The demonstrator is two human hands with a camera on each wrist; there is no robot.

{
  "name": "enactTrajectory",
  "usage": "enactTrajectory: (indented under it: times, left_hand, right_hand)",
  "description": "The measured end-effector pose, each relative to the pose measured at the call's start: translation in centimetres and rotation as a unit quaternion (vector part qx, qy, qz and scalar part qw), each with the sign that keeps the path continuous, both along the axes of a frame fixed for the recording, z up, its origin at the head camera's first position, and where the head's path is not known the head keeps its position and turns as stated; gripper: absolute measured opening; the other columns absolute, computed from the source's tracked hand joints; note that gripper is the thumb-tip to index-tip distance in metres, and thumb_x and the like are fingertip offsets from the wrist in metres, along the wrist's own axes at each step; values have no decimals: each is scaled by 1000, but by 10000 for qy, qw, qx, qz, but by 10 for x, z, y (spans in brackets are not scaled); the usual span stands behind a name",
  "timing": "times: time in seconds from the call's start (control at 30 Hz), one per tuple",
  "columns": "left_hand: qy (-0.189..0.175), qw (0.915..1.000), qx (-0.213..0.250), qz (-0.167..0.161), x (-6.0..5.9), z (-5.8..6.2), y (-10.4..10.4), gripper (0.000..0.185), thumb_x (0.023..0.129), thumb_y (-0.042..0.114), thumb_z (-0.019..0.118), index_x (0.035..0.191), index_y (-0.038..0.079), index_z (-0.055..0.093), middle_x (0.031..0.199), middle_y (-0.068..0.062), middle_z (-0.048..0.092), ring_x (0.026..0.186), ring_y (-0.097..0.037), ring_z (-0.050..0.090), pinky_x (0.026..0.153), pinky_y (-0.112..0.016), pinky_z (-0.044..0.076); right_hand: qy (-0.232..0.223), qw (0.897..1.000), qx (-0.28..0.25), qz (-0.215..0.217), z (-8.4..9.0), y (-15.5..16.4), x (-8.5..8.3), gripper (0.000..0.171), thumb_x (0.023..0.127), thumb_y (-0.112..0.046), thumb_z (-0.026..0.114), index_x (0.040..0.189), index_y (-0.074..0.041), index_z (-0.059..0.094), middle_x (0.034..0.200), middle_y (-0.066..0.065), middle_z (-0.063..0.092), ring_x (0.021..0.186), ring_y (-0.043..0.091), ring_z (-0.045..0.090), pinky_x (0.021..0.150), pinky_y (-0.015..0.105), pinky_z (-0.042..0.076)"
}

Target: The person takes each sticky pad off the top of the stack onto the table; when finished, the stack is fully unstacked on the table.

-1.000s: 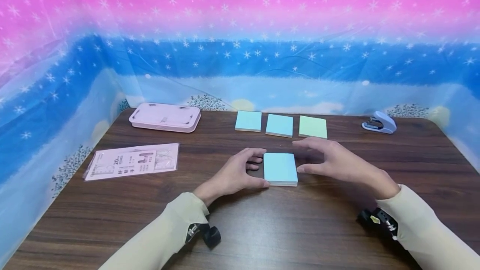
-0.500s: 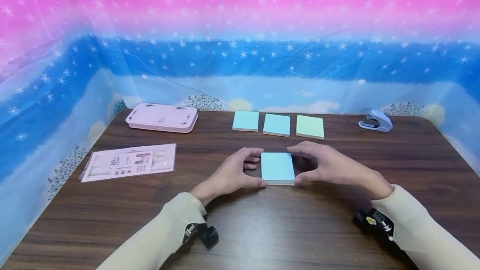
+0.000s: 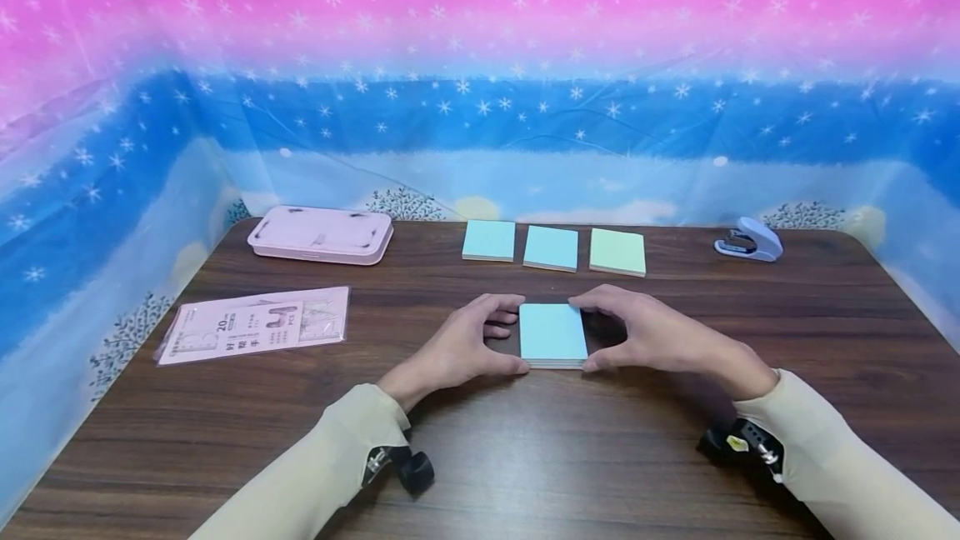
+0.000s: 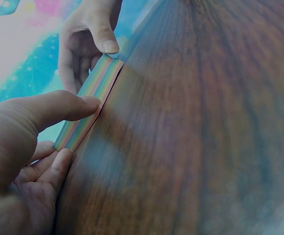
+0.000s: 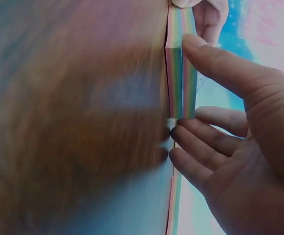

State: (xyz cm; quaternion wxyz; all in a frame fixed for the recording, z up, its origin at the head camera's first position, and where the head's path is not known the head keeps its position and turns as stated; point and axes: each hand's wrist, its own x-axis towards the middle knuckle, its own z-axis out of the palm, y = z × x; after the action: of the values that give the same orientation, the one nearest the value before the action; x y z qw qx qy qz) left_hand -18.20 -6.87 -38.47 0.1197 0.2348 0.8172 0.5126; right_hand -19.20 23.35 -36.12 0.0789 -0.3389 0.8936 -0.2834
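Note:
A stack of sticky note pads (image 3: 552, 333), light blue on top, lies flat on the table between the two hands. Layered pastel edges show in both wrist views, and the right wrist view reveals two pads, one on the other. At the stack's left side, the left hand (image 3: 472, 340) holds its corners, thumb in front and index finger behind. The right hand (image 3: 648, 332) grips the opposite side the same way, its thumb (image 5: 205, 51) on a front corner. Behind them sit two blue sticky note pads (image 3: 488, 240) and a yellow-green pad (image 3: 617, 252) in a row.
A pink tin case (image 3: 321, 235) lies at the back left. Nearer, a pink packaged ruler set (image 3: 255, 326) rests on the wooden table (image 3: 480, 448). A small lilac stapler (image 3: 750, 240) stands at the back right. Patterned cloth (image 3: 480, 123) hangs behind the table.
My right hand has moved left and closed in on the stack's right side, thumb and index finger now at its corners. The left hand has stayed at the left side.

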Motion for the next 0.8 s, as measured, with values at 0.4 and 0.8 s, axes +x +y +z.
enactTrajectory:
  times: [0.4,0.8]
  left_hand:
    - [32,10000,-55,-24,-1,-1,1,82,83,10,92,154,5,52,138,-10,61,122,-27,65,104,-34,55]
    - [17,10000,-69,-27,-1,-1,0,82,83,9,92,154,5,52,139,-10,60,122,-27,65,105,-35,55]
  right_hand:
    - [193,9998,-5,-27,-2,-3,2,77,89,-40,88,149,-3,58,141,10,60,122,27,59,99,53,53]
    - [252,9996,-13,-80,-3,-4,1,77,87,-36,89,150,-5,58,140,6,60,122,23,59,102,51,52]
